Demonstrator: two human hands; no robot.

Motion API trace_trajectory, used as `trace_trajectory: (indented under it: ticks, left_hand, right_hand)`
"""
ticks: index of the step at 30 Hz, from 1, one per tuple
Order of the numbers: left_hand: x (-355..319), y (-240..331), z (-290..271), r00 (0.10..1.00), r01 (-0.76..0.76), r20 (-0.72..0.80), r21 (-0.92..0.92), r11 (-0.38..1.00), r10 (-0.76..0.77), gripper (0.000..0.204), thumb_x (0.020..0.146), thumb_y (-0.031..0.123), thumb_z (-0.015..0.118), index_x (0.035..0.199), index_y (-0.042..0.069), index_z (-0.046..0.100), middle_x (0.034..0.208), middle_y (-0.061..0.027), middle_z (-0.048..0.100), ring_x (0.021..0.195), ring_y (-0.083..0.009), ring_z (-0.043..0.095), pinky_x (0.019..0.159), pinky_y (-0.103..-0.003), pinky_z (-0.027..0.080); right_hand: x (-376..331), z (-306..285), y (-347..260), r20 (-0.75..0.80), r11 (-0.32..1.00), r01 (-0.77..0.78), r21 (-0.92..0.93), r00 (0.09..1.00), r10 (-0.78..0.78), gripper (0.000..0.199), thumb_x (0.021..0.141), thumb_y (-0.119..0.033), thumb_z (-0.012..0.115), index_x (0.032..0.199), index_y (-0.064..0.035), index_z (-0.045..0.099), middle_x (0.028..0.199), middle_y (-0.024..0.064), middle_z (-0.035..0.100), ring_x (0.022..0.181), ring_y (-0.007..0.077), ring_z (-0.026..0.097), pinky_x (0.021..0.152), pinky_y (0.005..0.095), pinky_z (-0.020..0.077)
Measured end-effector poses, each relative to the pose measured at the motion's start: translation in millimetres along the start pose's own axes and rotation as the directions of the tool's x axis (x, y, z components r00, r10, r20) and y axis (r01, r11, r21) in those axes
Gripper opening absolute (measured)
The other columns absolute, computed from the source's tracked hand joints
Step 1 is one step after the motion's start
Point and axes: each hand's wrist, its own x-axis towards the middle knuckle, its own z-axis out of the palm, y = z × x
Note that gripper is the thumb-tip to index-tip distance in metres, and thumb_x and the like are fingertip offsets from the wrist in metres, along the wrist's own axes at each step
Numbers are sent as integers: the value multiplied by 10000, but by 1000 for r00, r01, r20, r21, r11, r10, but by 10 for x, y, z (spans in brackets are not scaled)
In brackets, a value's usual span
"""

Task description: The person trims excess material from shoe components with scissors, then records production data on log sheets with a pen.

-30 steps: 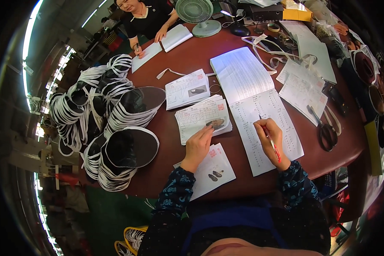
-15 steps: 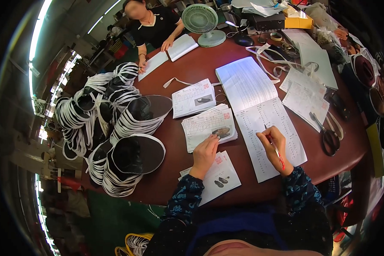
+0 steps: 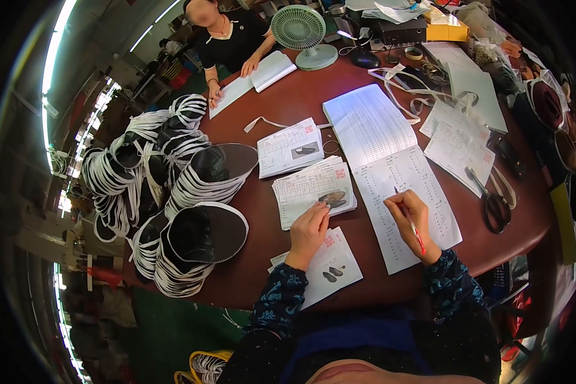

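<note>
My right hand (image 3: 414,219) grips a red pen (image 3: 411,223) with its tip on a long ruled ledger sheet (image 3: 397,166) that lies across the brown round table (image 3: 301,105). My left hand (image 3: 310,232) rests flat on the near edge of a stack of printed forms (image 3: 307,187) that carry a small shoe picture. Another form sheet (image 3: 333,269) lies under my left wrist at the table's front edge. A further stack of forms (image 3: 289,147) sits just beyond.
Piles of black shoe uppers with white trim (image 3: 173,192) fill the table's left side. Scissors (image 3: 491,203) lie at the right, with loose papers (image 3: 457,141). A green fan (image 3: 299,31) stands at the back. A person in black (image 3: 227,38) sits opposite with an open book (image 3: 253,80).
The view has shifted slightly. My left hand has slid a little along the form stack; my right hand keeps the pen on the ledger sheet.
</note>
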Motion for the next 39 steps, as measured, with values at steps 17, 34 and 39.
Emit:
trace_trajectory:
  ticks: [17,34,39]
  left_hand:
    - [14,21,-15,999,35,7,-33,999,-34,160,890,20,757,1049,34,749,1123,-137,785,1059,-324,762,877,-389,614]
    - [-11,13,6,1000,25,12,-23,999,-25,161,894,48,755,1053,54,732,1140,-119,778,1076,-312,754,869,-390,611]
    - [2,-4,6,999,26,20,-22,999,-25,161,896,50,753,1056,55,734,1142,-119,777,1071,-312,754,866,-389,610]
  right_hand:
    - [-15,-33,-39,22,993,-99,59,995,98,98,1020,-50,645,972,35,644,795,129,620,710,178,596,660,303,485]
    - [-16,-11,16,-20,995,-59,82,998,61,94,1047,-25,612,1075,23,689,866,86,618,710,135,558,648,286,466]
    - [-13,20,25,-36,992,-76,101,996,80,86,1038,-28,629,1063,24,693,877,89,626,721,136,565,665,278,473]
